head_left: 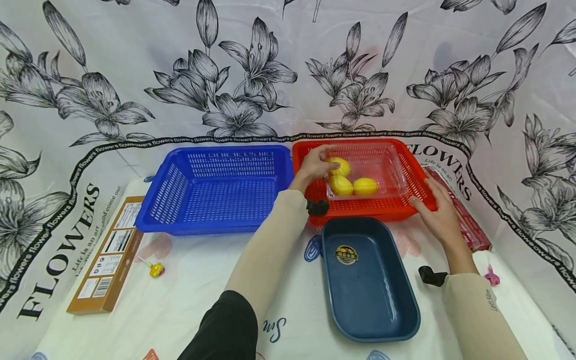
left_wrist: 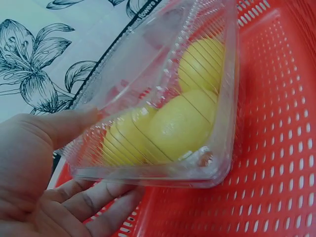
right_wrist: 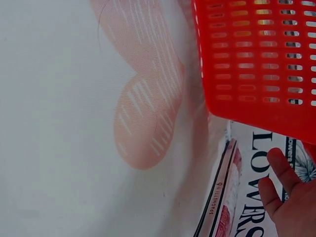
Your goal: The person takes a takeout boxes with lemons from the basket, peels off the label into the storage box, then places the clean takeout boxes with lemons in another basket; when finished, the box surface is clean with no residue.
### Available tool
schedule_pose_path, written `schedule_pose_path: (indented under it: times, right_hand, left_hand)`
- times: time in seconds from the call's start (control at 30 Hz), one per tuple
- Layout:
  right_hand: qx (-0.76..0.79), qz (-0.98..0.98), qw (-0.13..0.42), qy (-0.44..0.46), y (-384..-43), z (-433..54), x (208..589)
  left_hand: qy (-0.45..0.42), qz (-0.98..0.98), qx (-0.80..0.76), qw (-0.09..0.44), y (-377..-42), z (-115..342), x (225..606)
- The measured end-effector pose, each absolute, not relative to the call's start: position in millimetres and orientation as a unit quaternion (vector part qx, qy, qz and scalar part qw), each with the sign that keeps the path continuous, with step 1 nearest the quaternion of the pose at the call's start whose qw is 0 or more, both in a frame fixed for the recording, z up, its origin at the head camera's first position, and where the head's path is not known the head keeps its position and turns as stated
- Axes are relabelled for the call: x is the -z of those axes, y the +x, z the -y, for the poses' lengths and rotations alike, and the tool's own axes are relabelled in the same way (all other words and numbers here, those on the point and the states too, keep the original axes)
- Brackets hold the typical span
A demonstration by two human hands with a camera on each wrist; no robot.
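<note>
My left hand [head_left: 313,164] grips the left end of a clear plastic box [head_left: 387,172], with the thumb [left_wrist: 74,123] over its edge and the fingers [left_wrist: 94,200] below. Three yellow lemons [head_left: 365,186] show through the plastic. The box is within the red basket [head_left: 360,206]; whether it touches the basket's floor I cannot tell. By the basket's right end is my right hand [head_left: 440,215], its fingers [right_wrist: 282,168] spread loosely and holding nothing. Part of that hand is cut off in the right wrist view.
A blue basket [head_left: 216,229] stands left of the red one. In front lies a dark blue tray [head_left: 369,295] with a gold sticker. A red spaghetti pack [head_left: 472,227] is at the right, a brown box [head_left: 105,260] at the left. Two lollipops [head_left: 156,270] lie on the cloth.
</note>
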State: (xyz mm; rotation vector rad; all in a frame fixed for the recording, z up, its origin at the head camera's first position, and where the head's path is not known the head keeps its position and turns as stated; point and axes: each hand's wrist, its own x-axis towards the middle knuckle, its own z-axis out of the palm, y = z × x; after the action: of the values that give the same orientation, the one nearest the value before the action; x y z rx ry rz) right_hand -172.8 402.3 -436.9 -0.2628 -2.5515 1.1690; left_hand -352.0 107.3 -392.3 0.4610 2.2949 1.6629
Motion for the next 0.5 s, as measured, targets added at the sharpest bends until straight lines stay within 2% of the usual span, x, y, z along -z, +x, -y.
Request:
schedule_pose_path:
  times: [0.5]
  right_hand:
    - [-0.412,0.893,0.157,-0.095,-171.1,-403.3,436.7]
  left_hand:
    - [0.142,-0.812,-0.55,0.133,-353.4,-115.3,400.0]
